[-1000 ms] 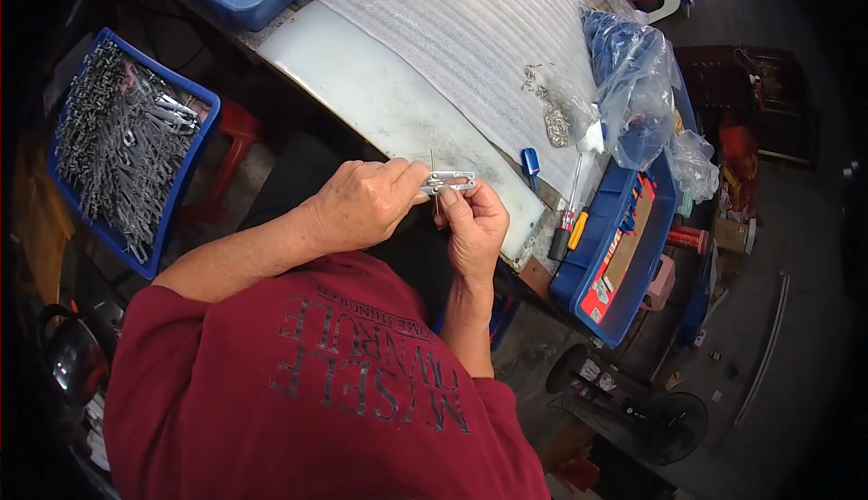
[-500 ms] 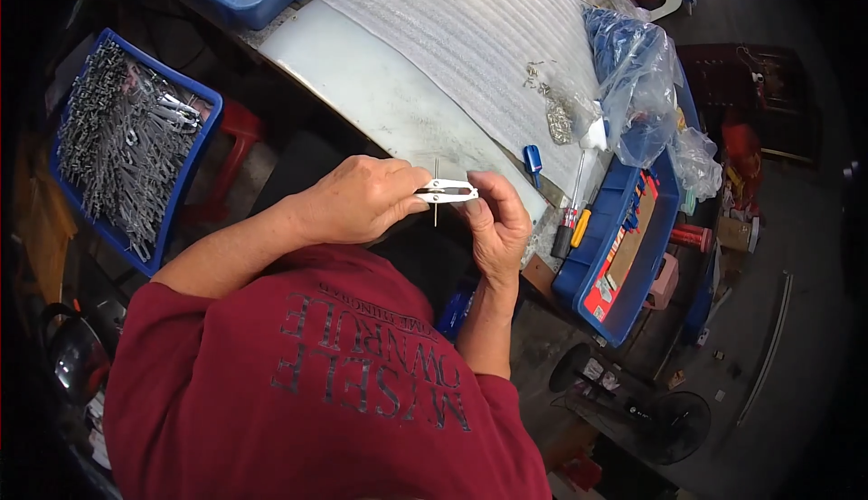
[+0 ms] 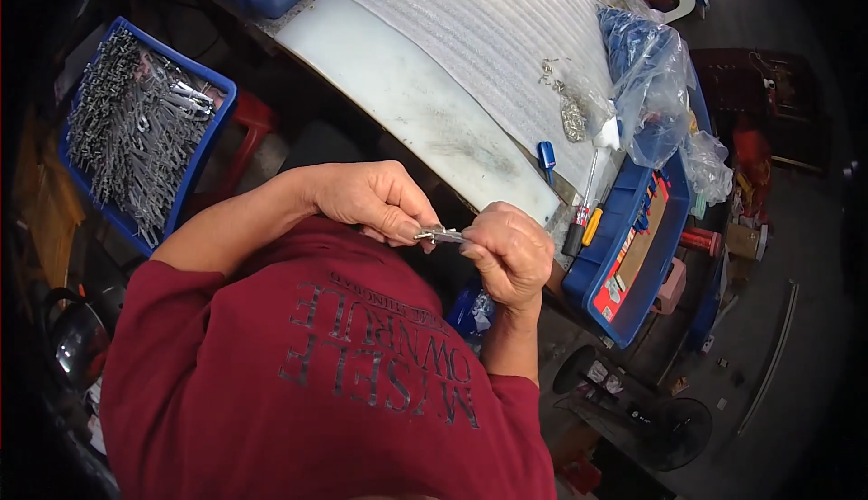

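Observation:
Just in front of my chest, both hands hold a small slim silver metal part (image 3: 443, 236), seen nearly edge-on. The fingertips of my left hand (image 3: 375, 200) are pinched on its left end. My right hand (image 3: 513, 251) is closed on the other end, thumb and forefinger pressed together. Fingers cover much of the part, so its full shape is hidden. Beyond my hands lies the near edge of a pale worktable (image 3: 425, 129).
A blue bin (image 3: 201, 164) heaped with metal parts (image 3: 145, 129) stands at left. On the table's right are a blue-handled tool (image 3: 546, 158), a screwdriver (image 3: 576, 229), a yellow-handled tool (image 3: 592, 226) and small metal pieces (image 3: 572, 120). A blue tray (image 3: 666, 269) sits beyond the tools.
The metal part has turned from flat-on, with a thin pin showing across it, to nearly edge-on. Both hands are slightly lower, and my right hand has closed more around its end.

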A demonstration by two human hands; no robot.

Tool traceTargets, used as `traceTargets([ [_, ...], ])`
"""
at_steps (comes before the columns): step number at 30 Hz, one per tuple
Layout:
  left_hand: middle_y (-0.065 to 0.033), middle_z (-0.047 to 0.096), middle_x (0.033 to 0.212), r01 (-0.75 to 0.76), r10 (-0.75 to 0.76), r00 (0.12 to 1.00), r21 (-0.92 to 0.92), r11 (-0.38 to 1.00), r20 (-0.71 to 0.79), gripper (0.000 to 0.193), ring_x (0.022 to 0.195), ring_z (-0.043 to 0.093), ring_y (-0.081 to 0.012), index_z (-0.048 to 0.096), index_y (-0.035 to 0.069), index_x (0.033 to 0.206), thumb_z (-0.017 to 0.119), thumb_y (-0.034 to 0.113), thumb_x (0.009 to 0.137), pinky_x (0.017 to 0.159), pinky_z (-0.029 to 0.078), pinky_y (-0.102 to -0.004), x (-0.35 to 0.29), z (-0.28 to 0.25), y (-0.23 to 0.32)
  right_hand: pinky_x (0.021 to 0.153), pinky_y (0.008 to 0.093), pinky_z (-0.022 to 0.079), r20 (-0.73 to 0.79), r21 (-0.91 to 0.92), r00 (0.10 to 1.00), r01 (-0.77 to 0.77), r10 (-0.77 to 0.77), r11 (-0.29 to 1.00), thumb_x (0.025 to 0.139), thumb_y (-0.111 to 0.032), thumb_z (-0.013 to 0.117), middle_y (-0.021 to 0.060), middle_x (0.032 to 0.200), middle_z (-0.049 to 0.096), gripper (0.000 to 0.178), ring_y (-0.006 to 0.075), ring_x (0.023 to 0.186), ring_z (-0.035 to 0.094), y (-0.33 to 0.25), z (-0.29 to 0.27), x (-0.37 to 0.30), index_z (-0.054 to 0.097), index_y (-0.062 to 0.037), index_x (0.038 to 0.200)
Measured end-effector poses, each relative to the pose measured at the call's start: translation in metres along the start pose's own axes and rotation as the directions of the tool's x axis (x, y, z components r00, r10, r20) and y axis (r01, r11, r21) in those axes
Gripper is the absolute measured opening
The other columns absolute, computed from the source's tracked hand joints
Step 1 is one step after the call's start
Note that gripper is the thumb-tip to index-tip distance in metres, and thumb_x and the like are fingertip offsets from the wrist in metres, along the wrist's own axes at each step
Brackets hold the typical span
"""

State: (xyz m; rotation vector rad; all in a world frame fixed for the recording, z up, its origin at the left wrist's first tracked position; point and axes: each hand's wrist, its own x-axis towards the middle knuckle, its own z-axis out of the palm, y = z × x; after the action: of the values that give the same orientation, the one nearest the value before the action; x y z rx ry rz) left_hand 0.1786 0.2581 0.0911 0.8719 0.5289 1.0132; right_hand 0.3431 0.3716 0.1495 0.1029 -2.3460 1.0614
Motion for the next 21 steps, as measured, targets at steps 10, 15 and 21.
traceTargets([
  [10,-0.0043,0.056,0.066,0.054,-0.065,0.997,-0.183,0.982,-0.052,0.028,0.049,0.047,-0.0061,0.057,-0.004,0.089,0.052,0.023,0.084,0.044,0.039,-0.0184,0.009,-0.008,-0.015,0.045,0.0242,0.036,-0.094,-0.046,0.902,-0.426,0.420,0.904,0.076,-0.007,0.059,0.0069,0.056,0.050,0.012,0.0138,0.048,0.046,0.002,0.009,-0.007,0.053,0.0003,0.067],
  [15,-0.0033,0.058,0.066,0.128,0.071,0.892,0.400,0.908,-0.447,0.016,0.048,0.049,-0.0085,0.058,0.002,0.083,0.049,0.016,0.084,0.046,0.040,-0.0213,0.015,0.009,-0.001,0.045,0.0180,0.031,-0.230,0.281,0.710,-0.606,0.665,0.744,0.082,-0.012,0.056,-0.0013,0.057,0.047,0.016,0.0049,0.049,0.039,0.017,0.019,-0.017,0.052,-0.0007,0.071],
  [21,-0.0115,0.050,0.063,0.025,0.685,0.626,0.888,0.459,-0.372,0.014,0.052,0.051,-0.0217,0.053,0.001,0.080,0.060,0.010,0.072,0.047,0.040,-0.0293,0.024,0.020,-0.015,0.044,0.0178,0.030,-0.297,0.497,0.608,-0.560,0.736,0.663,0.082,-0.012,0.055,-0.0012,0.056,0.046,0.015,0.0050,0.048,0.038,0.024,0.027,-0.011,0.051,-0.0019,0.072],
])
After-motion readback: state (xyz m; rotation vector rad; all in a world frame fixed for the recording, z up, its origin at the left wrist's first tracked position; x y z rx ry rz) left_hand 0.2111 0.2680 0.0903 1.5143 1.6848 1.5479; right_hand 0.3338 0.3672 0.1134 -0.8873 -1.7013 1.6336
